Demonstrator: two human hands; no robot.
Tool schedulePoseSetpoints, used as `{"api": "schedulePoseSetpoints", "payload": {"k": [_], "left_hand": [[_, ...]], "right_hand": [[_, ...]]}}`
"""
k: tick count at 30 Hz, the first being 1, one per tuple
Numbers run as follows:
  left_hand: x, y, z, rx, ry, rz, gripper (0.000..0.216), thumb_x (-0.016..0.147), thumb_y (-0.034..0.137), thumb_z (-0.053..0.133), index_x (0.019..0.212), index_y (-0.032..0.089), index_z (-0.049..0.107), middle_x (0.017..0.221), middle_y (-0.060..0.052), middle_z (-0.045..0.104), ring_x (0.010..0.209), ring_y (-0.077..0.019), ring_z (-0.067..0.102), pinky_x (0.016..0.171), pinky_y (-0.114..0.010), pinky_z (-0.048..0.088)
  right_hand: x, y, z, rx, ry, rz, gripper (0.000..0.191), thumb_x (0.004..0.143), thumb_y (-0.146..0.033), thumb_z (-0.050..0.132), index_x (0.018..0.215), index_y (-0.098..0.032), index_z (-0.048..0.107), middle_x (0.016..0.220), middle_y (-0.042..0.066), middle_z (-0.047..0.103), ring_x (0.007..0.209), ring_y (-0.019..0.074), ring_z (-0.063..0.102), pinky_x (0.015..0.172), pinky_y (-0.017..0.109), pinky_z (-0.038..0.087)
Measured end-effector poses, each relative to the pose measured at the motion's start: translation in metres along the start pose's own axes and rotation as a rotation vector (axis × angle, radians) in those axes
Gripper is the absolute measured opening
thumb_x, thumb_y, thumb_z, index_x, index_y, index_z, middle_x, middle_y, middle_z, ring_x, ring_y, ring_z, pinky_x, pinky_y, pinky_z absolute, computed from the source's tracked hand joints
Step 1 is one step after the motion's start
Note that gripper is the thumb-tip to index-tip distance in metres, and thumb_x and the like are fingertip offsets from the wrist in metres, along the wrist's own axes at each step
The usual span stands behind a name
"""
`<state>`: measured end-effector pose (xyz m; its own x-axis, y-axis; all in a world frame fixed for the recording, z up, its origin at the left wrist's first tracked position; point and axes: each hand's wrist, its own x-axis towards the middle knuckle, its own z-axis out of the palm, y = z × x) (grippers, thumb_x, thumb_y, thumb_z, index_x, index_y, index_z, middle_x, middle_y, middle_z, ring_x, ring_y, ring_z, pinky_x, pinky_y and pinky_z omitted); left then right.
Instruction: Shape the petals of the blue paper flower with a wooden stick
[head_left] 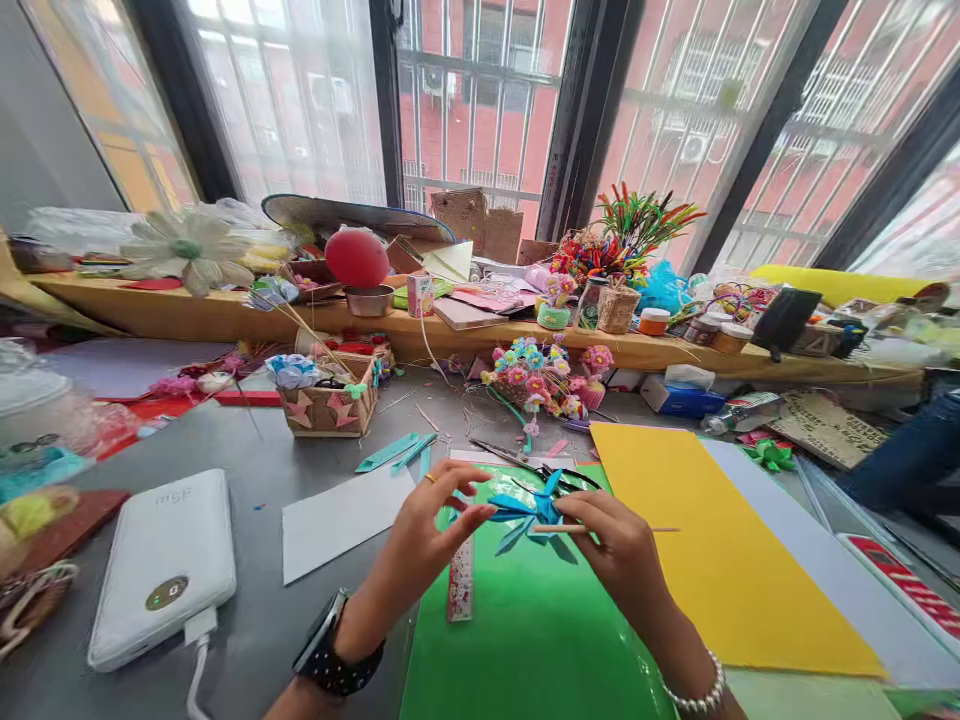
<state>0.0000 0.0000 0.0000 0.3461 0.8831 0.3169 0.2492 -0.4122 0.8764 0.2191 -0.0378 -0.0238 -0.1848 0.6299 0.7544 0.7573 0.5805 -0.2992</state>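
Blue paper pinwheel (529,510) is held up between both hands, just above a green sheet (525,640) on the grey counter (262,620). The left hand (431,530) pinches one of its blades between thumb and fingertips. The right hand (622,550) pinches a thin wooden stick (652,529) that reaches to the pinwheel's middle. A ruler (460,580) lies along the green sheet's left edge, below the left hand. A yellow sheet (712,580) lies just to the right, and a white power bank (169,560) lies well off to the left.
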Motion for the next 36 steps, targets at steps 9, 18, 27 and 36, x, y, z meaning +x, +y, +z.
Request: {"api": "schedulePoseSetpoints", "payload": {"k": [9,18,27,36], "left_hand": [[-0.004,-0.002,0.022,-0.091,-0.081,-0.186,0.029,0.074,0.033,0.059,0.094,0.013,0.064,0.084,-0.007,0.068,0.066,-0.0168,0.063,0.06,-0.025,0.051],[-0.011,-0.003,0.034,0.078,0.082,-0.087,0.019,0.075,0.029,0.058,0.089,0.017,0.062,0.086,-0.005,0.068,0.076,-0.018,0.063,0.067,-0.025,0.05],[-0.007,-0.009,0.041,-0.55,-0.094,-0.418,0.038,0.064,0.037,0.07,0.086,0.018,0.047,0.074,0.0,0.06,0.064,-0.0162,0.062,0.057,-0.025,0.046],[-0.009,-0.01,0.037,-0.809,-0.213,-0.636,0.039,0.062,0.032,0.075,0.092,0.017,0.055,0.079,0.002,0.06,0.07,-0.0091,0.057,0.063,-0.02,0.041]], "right_hand": [[0.001,-0.01,-0.002,0.041,0.018,0.222,0.017,0.083,-0.023,0.053,0.097,-0.021,0.063,0.087,0.005,0.064,0.063,0.0142,0.06,0.051,0.023,0.049],[0.003,-0.03,0.005,0.214,-0.008,0.275,0.009,0.079,-0.024,0.059,0.083,-0.018,0.064,0.075,0.003,0.055,0.065,0.0137,0.056,0.05,0.02,0.045],[0.0,-0.03,0.01,0.304,-0.038,0.384,0.012,0.082,-0.025,0.055,0.075,-0.017,0.062,0.072,0.002,0.051,0.066,0.0141,0.054,0.053,0.022,0.044],[0.002,-0.032,0.006,0.315,-0.054,0.4,0.013,0.082,-0.024,0.054,0.073,-0.018,0.06,0.071,0.0,0.048,0.062,0.0123,0.049,0.052,0.021,0.039]]}}
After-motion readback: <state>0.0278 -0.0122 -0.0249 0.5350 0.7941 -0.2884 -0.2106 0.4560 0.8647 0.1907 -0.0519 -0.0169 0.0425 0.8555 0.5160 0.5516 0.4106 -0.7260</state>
